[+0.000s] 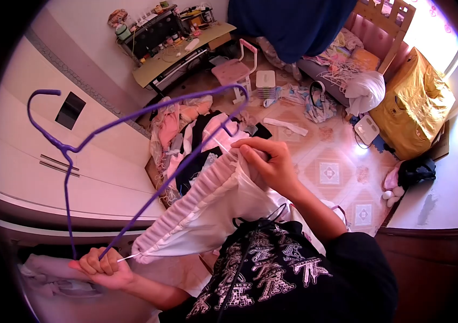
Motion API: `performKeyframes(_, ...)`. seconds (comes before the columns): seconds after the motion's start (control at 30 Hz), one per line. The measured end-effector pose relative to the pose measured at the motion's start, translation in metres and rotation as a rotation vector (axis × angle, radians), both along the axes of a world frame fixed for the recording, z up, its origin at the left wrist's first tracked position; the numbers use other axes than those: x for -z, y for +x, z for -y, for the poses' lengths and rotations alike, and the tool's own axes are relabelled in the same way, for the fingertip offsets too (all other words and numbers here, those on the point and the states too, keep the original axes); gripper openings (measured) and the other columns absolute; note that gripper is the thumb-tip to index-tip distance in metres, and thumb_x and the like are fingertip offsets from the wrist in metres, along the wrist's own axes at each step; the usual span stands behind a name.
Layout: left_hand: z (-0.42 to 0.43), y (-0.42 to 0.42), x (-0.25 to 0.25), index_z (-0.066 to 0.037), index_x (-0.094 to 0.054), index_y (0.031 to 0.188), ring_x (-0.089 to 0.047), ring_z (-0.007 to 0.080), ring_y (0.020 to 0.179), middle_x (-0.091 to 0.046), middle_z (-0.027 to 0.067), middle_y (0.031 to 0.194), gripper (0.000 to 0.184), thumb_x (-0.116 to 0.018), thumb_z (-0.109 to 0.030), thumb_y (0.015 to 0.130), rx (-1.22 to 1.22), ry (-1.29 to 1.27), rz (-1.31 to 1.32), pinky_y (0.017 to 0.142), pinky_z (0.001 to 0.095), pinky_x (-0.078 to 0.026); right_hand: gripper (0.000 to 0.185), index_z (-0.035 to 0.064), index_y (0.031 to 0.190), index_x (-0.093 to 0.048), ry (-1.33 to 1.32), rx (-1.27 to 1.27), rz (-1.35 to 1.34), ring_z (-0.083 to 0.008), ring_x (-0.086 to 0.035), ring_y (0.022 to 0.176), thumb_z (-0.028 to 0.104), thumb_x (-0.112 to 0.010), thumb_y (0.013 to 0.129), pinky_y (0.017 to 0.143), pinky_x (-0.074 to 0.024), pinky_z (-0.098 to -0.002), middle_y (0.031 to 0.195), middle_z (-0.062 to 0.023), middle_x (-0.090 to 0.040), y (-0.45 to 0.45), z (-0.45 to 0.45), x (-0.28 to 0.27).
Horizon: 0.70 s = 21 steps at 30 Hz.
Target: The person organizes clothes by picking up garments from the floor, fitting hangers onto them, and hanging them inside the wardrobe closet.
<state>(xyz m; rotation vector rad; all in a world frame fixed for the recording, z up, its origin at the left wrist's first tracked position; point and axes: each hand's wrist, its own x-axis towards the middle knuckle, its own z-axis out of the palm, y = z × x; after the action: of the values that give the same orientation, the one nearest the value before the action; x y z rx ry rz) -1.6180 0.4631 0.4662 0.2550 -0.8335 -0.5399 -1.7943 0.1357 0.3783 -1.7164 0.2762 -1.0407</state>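
Observation:
A purple wire hanger (65,148) is tilted in front of me, its hook toward the upper left. My left hand (102,270) is closed around one end of it at the lower left. From that hand a thin white loop runs to a white garment (199,223) with a gathered elastic waistband. The waistband's other end is pinched by the thumb and fingers of my right hand (272,161), near the hanger's opposite notched end. Another thin white loop stretches from there toward the notch. The garment's lower part drapes against my black shirt, so whether it is a skirt or trousers is hidden.
A clothes pile (186,140) lies on the floor beyond the hanger. White cabinets (29,172) stand left, a cluttered desk (186,51) behind. A pink chair (234,70), a bed (328,89) and a large yellow bag (412,105) stand farther back and right.

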Motion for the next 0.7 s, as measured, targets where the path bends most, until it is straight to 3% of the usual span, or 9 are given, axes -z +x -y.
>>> performKeyframes(0.13, 0.004, -0.005, -0.003, -0.017, -0.021, 0.058, -0.011, 0.0016, 0.036, -0.015, -0.0049, 0.051, 0.053, -0.030, -0.040, 0.105, 0.036, -0.013, -0.031, 0.037, 0.0230, -0.008, 0.023, 0.0020, 0.108, -0.063, 0.100, -0.215, -0.111, -0.0121, -0.062, 0.067, 0.016, -0.060, 0.090, 0.064, -0.0478, -0.0280, 0.077, -0.0114, -0.068, -0.003, 0.001, 0.003)
performKeyframes(0.2, 0.003, -0.006, -0.003, -0.017, -0.021, 0.058, -0.011, 0.0016, 0.037, -0.015, -0.0048, 0.052, 0.053, -0.031, -0.040, 0.105, 0.035, -0.017, -0.045, 0.037, 0.0231, -0.008, 0.034, 0.0083, 0.117, -0.058, -0.238, -0.441, -0.246, -0.0290, -0.063, 0.063, 0.026, -0.063, 0.088, 0.059, -0.0471, -0.0346, 0.073, -0.0163, -0.065, -0.002, -0.001, -0.003)
performKeyframes(0.23, 0.002, -0.006, -0.002, -0.016, -0.021, 0.058, -0.011, 0.0017, 0.037, -0.016, -0.0046, 0.052, 0.053, -0.032, -0.039, 0.105, 0.039, -0.022, -0.059, 0.037, 0.0232, -0.008, 0.028, 0.0085, 0.111, -0.060, -0.335, -0.460, -0.373, -0.0346, -0.059, 0.061, 0.025, -0.063, 0.088, 0.057, -0.0461, -0.0377, 0.070, -0.0170, -0.062, -0.003, -0.002, -0.005)
performKeyframes(0.37, -0.014, -0.005, 0.000, -0.016, -0.021, 0.059, -0.013, 0.0017, 0.037, -0.018, -0.0037, 0.053, 0.052, -0.034, -0.038, 0.105, -0.076, -0.007, -0.057, 0.038, 0.0231, -0.008, 0.013, 0.0043, 0.096, -0.061, -0.168, -0.426, -0.347, -0.0310, -0.059, 0.062, 0.016, -0.059, 0.091, 0.059, -0.0459, -0.0359, 0.069, -0.0155, -0.059, -0.004, -0.003, 0.003)
performKeyframes(0.4, -0.017, -0.007, -0.001, -0.016, -0.021, 0.059, -0.013, 0.0017, 0.037, -0.018, -0.0037, 0.053, 0.052, -0.034, -0.038, 0.105, -0.085, -0.011, -0.057, 0.038, 0.0231, -0.008, 0.013, 0.0043, 0.096, -0.061, -0.173, -0.435, -0.348, -0.0310, -0.059, 0.062, 0.016, -0.059, 0.091, 0.059, -0.0459, -0.0359, 0.069, -0.0155, -0.059, -0.002, -0.004, 0.004)
performKeyframes(0.47, -0.021, -0.005, -0.002, -0.016, -0.021, 0.059, -0.012, 0.0018, 0.036, -0.018, -0.0038, 0.053, 0.052, -0.033, -0.039, 0.105, -0.093, 0.040, -0.031, 0.038, 0.0230, -0.008, 0.010, 0.0020, 0.095, -0.059, -0.166, -0.257, -0.078, -0.0256, -0.059, 0.069, 0.011, -0.056, 0.092, 0.063, -0.0455, -0.0314, 0.077, -0.0128, -0.059, 0.006, -0.004, 0.014)
performKeyframes(0.7, -0.032, 0.000, -0.003, -0.016, -0.023, 0.058, -0.011, 0.0020, 0.033, -0.021, -0.0044, 0.048, 0.054, -0.031, -0.042, 0.104, -0.073, 0.005, -0.026, 0.033, 0.0203, -0.010, 0.014, 0.0007, 0.100, -0.056, 0.125, -0.289, -0.050, -0.0111, -0.053, 0.082, 0.012, -0.049, 0.097, 0.073, -0.0428, -0.0240, 0.087, -0.0051, -0.056, 0.020, -0.017, 0.039)
